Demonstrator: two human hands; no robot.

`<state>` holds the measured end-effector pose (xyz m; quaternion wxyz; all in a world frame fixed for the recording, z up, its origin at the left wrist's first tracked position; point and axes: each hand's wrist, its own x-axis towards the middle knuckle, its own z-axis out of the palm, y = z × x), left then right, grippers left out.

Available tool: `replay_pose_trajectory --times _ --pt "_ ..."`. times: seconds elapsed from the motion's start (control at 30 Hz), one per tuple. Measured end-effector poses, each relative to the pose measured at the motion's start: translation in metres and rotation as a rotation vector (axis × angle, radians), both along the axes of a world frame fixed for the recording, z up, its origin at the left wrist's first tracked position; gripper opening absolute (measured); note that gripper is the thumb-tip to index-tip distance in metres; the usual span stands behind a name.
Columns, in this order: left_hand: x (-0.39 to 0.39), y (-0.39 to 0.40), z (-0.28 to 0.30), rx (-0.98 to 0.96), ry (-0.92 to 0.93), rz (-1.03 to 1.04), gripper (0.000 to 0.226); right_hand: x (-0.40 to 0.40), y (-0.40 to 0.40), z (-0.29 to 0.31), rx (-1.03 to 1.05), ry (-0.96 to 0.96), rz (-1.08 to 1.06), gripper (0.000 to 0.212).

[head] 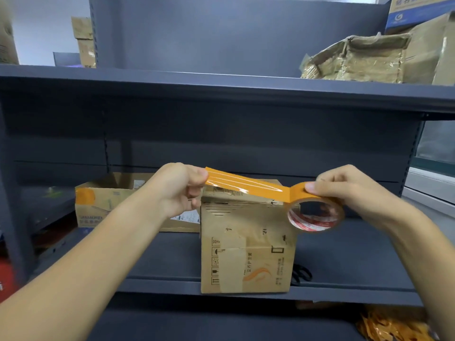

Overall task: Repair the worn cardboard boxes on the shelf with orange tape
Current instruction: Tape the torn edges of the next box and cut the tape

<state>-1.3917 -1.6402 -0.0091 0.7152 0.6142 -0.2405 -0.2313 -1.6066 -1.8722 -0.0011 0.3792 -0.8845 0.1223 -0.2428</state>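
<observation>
While our left hand (178, 190) pinches the free end of the orange tape (243, 186), our right hand (349, 190) grips the roll (316, 212) above the near cardboard box (248, 244) on the shelf (344, 257).

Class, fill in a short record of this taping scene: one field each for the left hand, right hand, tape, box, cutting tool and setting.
Left hand: pinches the free tape end
Right hand: holds the tape roll
Tape strip: orange, stretched above the box top, not yet stuck down
Box: upright cardboard box at the shelf edge
Cutting tool: scissors right of the box
Setting: grey shelving
</observation>
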Motion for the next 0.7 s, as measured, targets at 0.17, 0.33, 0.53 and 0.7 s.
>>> replay_pose_trajectory --times 0.17,0.33,0.53,0.7 --pt "0.007 -0.003 -0.006 -0.003 -0.018 0.036 0.016 0.009 -0.008 -0.001 -0.231 0.060 -0.297 0.057" --pt "0.008 -0.004 -0.015 -0.013 0.081 0.043 0.018 0.000 -0.019 0.000 -0.011 -0.022 -0.086 0.064" --pt "0.007 -0.002 -0.013 -0.072 0.033 0.092 0.016 -0.003 -0.026 -0.001 -0.186 0.068 -0.282 0.061" --pt "0.008 -0.002 -0.021 -0.060 0.061 0.114 0.016 -0.001 -0.033 0.001 -0.327 0.041 -0.415 0.064"
